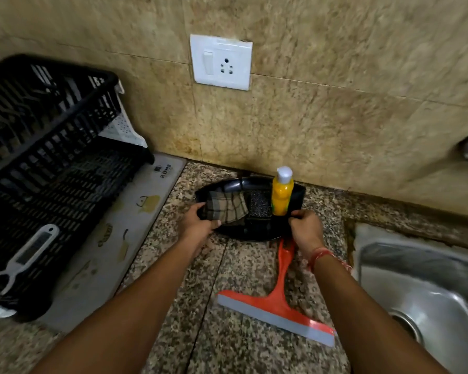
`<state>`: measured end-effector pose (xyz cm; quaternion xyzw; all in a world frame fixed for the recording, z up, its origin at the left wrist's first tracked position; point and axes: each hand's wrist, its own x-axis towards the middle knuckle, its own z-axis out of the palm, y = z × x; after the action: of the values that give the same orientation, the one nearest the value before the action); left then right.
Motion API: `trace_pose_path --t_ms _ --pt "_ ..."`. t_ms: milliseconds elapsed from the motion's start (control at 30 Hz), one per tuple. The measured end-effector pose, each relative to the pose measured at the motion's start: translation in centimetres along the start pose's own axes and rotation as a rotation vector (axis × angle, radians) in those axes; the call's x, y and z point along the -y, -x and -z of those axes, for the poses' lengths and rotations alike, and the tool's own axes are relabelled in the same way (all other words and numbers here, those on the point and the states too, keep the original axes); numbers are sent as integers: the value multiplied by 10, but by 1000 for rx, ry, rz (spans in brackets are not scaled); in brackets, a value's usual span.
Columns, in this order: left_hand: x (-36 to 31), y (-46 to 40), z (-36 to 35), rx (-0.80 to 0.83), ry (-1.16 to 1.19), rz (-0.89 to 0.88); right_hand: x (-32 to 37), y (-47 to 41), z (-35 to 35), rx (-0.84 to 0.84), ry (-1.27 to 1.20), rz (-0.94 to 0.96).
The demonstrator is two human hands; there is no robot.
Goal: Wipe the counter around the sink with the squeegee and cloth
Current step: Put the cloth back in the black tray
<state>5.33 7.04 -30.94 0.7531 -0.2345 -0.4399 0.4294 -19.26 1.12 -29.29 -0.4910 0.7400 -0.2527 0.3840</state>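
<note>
The left hand point(197, 225) is closing its grip on the left rim of a black tray point(297, 194), thumb over the edge and fingers seemingly tucked beneath, just touching the checked cloth point(224, 207) lying folded in the tray's left part. The right hand point(305, 228) is pinching the tray's right rim in the same way, knuckles up, a red thread band point(320, 256) circling its wrist. Both forearms are reaching forward from the bottom of the view, converging toward the tray, wrists roughly level.

Inside the tray a dark scrub sponge point(260, 203) is sitting beside the cloth, and a yellow dish-soap bottle point(281, 197) with a white cap is standing upright at the right, near the right hand's fingers.

The orange squeegee point(277, 300) is lying flat on the speckled granite tabletop point(173, 211) between the forearms, its long handle running up toward the tray's near edge and passing under the right wrist, its grey blade crosswise nearest the camera, slanting down to the right.

The tray is sitting close against the tiled wall point(335, 103), leaving little room behind. Left of it, a printed mat point(135, 220) is carrying a black dish rack point(49, 157); to the right the steel sink point(422, 287) rim is lying close by. Open granite is stretching toward the camera around the squeegee.
</note>
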Motion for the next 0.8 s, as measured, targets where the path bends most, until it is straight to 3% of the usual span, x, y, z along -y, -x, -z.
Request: trace_pose_path --t_ms 333,633,800 --pt "-34 6 -77 109 -73 -41 -33 -29 56 -121 -70 -73" --pt "-32 10 -76 102 -123 -107 -33 -23 49 -191 -80 -104" --pt "-17 64 -78 -146 -261 -280 -30 33 47 -305 -181 -216"
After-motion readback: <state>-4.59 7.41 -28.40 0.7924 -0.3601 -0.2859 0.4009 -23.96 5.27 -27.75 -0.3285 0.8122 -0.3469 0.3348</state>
